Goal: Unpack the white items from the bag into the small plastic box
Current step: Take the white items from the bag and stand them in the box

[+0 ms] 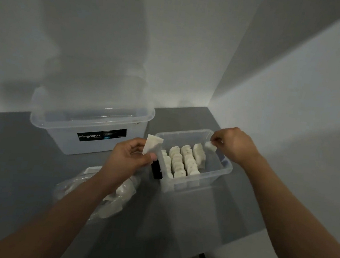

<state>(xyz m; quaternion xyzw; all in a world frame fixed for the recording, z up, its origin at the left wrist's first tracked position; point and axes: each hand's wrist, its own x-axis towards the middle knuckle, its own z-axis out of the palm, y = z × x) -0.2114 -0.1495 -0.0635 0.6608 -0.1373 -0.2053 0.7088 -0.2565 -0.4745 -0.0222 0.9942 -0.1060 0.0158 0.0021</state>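
Two white pieces: I see one in each hand, both lifted above the grey table (15, 154).
Big clear box (92, 141): far left at the wall, lid on, black label. I judge it is not part of my job.
Bag (68, 189): thin clear plastic, crumpled, lying near me under the left forearm. More white items (115, 203) are inside it.
Left hand (128, 158): fingers curled, thumb below. It grips a white wedge (152, 147) by its lower edge, just beside the left wall of the small box.
Small plastic box (226, 168): clear, without lid, right of the bag. Packed rows (184, 162) of the same white pieces stand in its left part; its right part is bare.
Small piece (209, 146): held over the far right corner of the box, near the end of the last row.
Right hand (236, 146): thumb and fingertips closed in a narrow pinch on the small piece, the other fingers curled.
Handling, my judgement: the pieces look light and soft, like sponge, not fragile and not slippery. A gentle pinch at the thick edge should be enough; a hard squeeze would deform them.
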